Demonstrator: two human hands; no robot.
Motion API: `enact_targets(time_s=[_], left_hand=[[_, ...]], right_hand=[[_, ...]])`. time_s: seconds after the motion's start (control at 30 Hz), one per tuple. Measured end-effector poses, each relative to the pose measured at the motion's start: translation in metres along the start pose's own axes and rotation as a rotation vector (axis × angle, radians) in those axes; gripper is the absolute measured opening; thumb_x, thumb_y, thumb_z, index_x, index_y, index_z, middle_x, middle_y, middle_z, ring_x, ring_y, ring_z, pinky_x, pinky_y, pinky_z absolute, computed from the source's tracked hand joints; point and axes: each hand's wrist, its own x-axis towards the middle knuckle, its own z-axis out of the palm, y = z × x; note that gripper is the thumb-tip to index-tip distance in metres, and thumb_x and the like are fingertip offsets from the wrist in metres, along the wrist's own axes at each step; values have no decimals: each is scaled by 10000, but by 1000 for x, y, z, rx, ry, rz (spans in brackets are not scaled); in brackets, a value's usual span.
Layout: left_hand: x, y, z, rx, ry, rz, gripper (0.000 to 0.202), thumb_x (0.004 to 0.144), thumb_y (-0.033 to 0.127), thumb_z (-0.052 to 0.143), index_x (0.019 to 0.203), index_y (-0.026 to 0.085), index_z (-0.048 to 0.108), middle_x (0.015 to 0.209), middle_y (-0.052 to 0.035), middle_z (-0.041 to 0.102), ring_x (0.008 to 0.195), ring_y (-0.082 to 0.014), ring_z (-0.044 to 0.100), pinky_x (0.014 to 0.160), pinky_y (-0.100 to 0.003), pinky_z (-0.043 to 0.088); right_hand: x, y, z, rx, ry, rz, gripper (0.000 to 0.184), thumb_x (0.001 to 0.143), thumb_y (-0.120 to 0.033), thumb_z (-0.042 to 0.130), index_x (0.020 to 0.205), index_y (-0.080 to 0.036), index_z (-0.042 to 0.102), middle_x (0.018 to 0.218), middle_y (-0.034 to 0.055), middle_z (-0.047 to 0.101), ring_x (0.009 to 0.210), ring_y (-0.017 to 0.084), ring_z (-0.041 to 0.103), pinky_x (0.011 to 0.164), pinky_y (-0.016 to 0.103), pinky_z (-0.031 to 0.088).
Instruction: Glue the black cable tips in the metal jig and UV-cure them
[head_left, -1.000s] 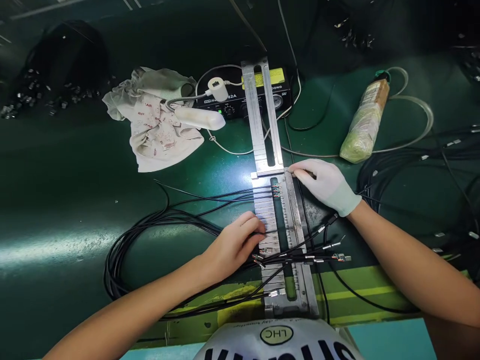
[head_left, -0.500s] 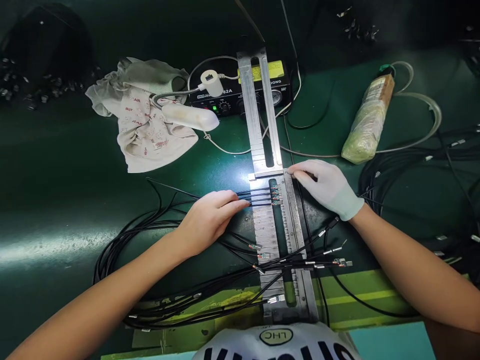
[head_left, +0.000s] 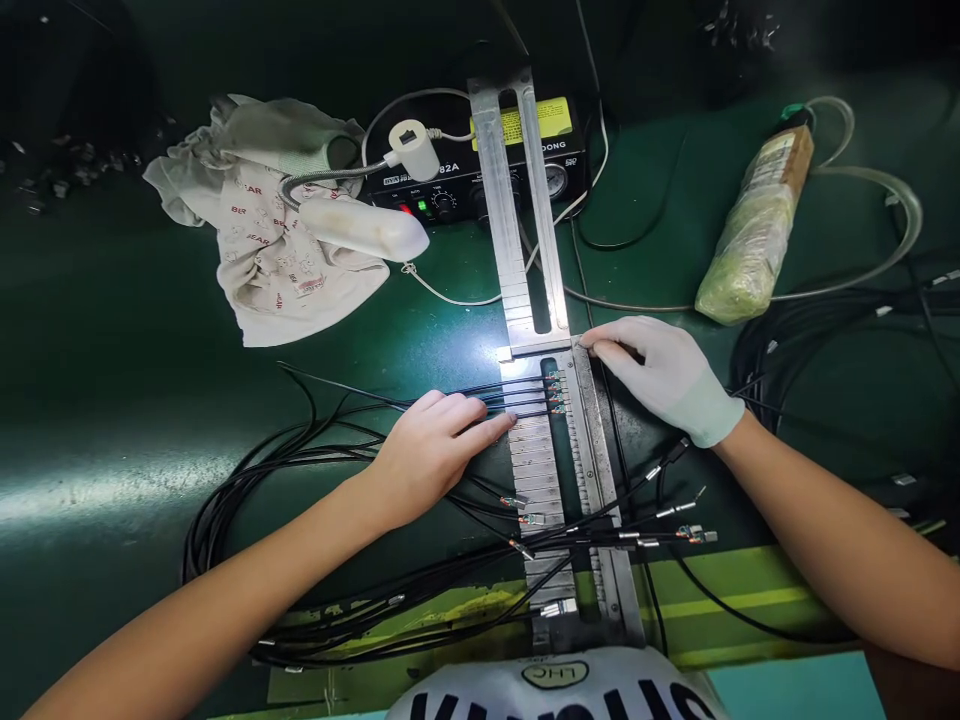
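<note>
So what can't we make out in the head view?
In the head view:
Left hand: its back hides the palm side, so any hold on the cables is unclear.
Right hand: its own fingers hide whether anything is pinched at the rail.
Box: front partly hidden by the rail.
Bottle: label print too small.
Wire ends: too small to trace.
Shirt: cut off by the bottom edge.

Left hand (head_left: 433,455) palm-down, right hand (head_left: 664,378) pinched
</note>
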Motion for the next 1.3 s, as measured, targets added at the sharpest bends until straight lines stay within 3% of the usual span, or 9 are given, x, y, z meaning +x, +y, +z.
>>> enact_targets(time_s=[0.13, 0.33, 0.43, 0.7, 0.83, 1.0, 1.17, 1.3], left_hand=[[-3, 4, 7, 91, 74, -7, 341, 978, 110, 476, 1281, 163, 624, 949, -94, 635, 810, -195, 547, 713, -334, 396], [-2, 14, 12, 140, 186, -67, 309, 949, 111, 574, 1230, 189, 676, 1111, -119, 665, 1052, -255, 557, 915, -430, 380], [-5, 21, 15, 288, 254, -100, 345, 917, 117, 654, 1244, 224, 680, 1024, -87, 678, 986, -235, 548, 894, -427, 344], [-3, 33, 18, 274, 158, -128, 307, 953, 113, 583, 1246, 169, 656, 882, -45, 688, 850, -194, 566, 832, -406, 348], [7, 39, 15, 299, 132, -106, 286, 947, 129, 585, 1225, 145, 649, 1018, -64, 714, 949, -212, 589, 869, -422, 365], [28, 44, 20, 250, 29, -79, 446, 988, 145, 486, 1432, 170, 514, 1123, -101, 670, 1004, -244, 568, 885, -428, 392], [45, 42, 22, 264, 4, -59, 373, 993, 151, 450, 1343, 151, 578, 1103, -122, 663, 1005, -267, 559, 866, -442, 411], [44, 39, 18, 251, 1, -28, 366, 989, 143, 458, 1335, 155, 577, 1145, -120, 670, 1023, -264, 569, 873, -438, 423]], right_hand=[[0, 1, 0, 3, -3, 6, 238, 987, -316, 533, 1086, -275, 745, 1101, -6, 760, 1052, 254, 696, 960, 441, 536], [0, 3, 0, 10, -7, -11, 239, 991, -326, 527, 1093, -309, 742, 1110, -16, 756, 1063, 256, 693, 974, 442, 532], [1, 2, -1, 9, -12, 4, 252, 990, -329, 519, 1091, -294, 747, 1106, -15, 759, 1061, 258, 695, 961, 443, 536], [1, 2, 1, 17, 7, 11, 225, 975, -298, 545, 1060, -281, 753, 1093, -10, 762, 1051, 262, 702, 949, 445, 543], [-1, 2, 1, 36, 22, 5, 223, 969, -287, 549, 1055, -286, 754, 1097, -5, 763, 1051, 265, 701, 945, 449, 543], [-3, 1, 1, 30, 48, -50, 243, 975, -260, 525, 1051, -240, 756, 1089, 13, 766, 1039, 238, 701, 953, 402, 528], [-3, 3, 1, 18, 47, -55, 254, 980, -255, 512, 1051, -238, 755, 1092, 15, 766, 1038, 225, 697, 963, 384, 518], [-2, 5, 1, 7, 46, -58, 262, 983, -263, 505, 1063, -238, 753, 1098, 15, 765, 1047, 225, 695, 972, 377, 511]])
